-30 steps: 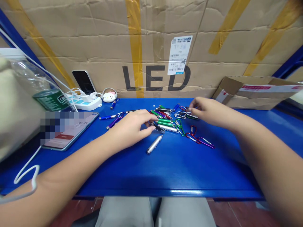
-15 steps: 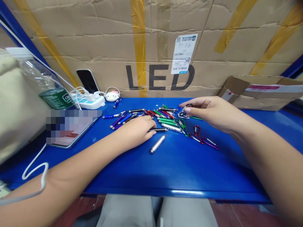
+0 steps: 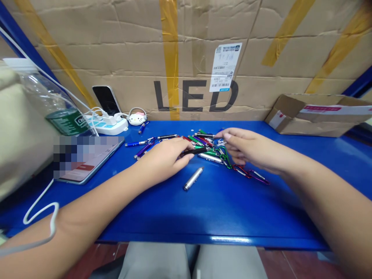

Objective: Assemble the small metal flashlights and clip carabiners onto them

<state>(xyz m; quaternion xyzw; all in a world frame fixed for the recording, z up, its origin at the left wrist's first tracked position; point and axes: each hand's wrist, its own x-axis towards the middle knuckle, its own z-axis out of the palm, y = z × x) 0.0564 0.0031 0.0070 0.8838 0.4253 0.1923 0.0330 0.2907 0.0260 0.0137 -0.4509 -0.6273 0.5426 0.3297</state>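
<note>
My left hand [image 3: 171, 153] is closed on a slim black penlight [image 3: 200, 150], its metal end pointing right. Around it lies a pile of similar penlights, among them a silver-white one [image 3: 210, 158] and a blue one [image 3: 136, 143]. Another black penlight [image 3: 200, 135] lies by my right fingertips. My right hand [image 3: 244, 147] has its fingers curled and thumb pressed in over the pile's right end; whatever they hold is hidden. Below it are a green carabiner [image 3: 224, 155], a red carabiner [image 3: 242, 171] and a purple carabiner [image 3: 259, 177]. One silver penlight [image 3: 193, 178] lies alone in front.
On the left are a phone [image 3: 90, 164], a bottle [image 3: 64, 120], a power strip [image 3: 112, 126] and a white cable [image 3: 54, 217]. A large cardboard box [image 3: 130, 50] stands behind the blue table [image 3: 180, 217]. A small open carton [image 3: 316, 120] sits at the back right.
My left hand has raised the black penlight slightly from the pile and moved it right. My right hand has turned and lowered its fingers; the black carabiner it pinched no longer shows.
</note>
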